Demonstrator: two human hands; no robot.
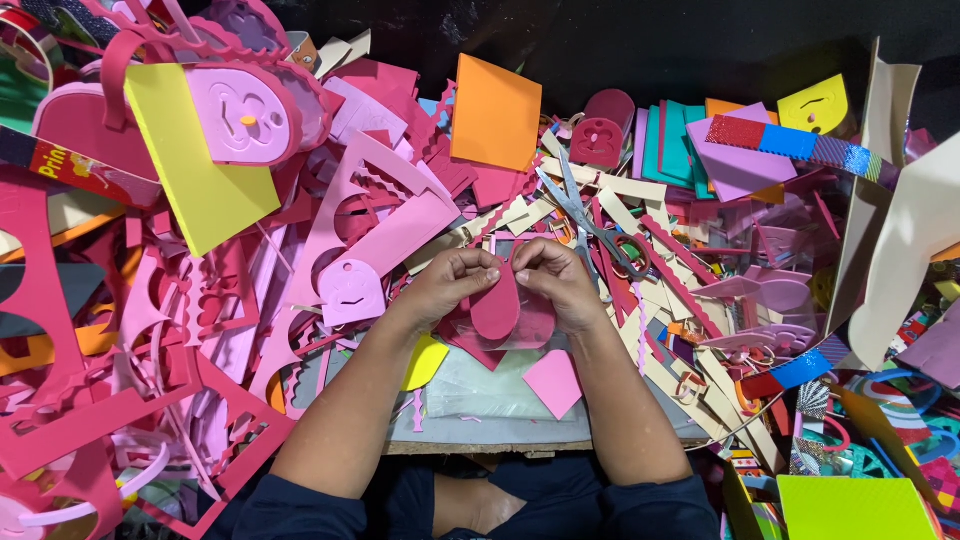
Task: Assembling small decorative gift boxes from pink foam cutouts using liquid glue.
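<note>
A work surface seen from above is buried under a deep litter of cut foam and paper, mostly pink, red and magenta, against a dark far background. At the near centre, a person's two bare forearms reach in from the bottom edge, and the hands meet over a small cleared patch of clear plastic sheet (480, 395). The left hand (455, 280) and right hand (555, 275) are both closed in a pinch on the top edge of a dark pink rounded foam piece (496, 308), which hangs down between them over a pile of similar pink scraps. Just beyond the right hand lies a pair of scissors (590, 222), set down and untouched. To the left of the hands rests a finished-looking pale pink tag (352, 292) with a small face cut into it; a larger pink face shape (243, 115) sits far left beside a yellow sheet (195, 160), and an orange sheet (495, 112) lies far centre. Judging by this, the held piece is already cut to shape but bears no face yet, so it seems partway done.
</note>
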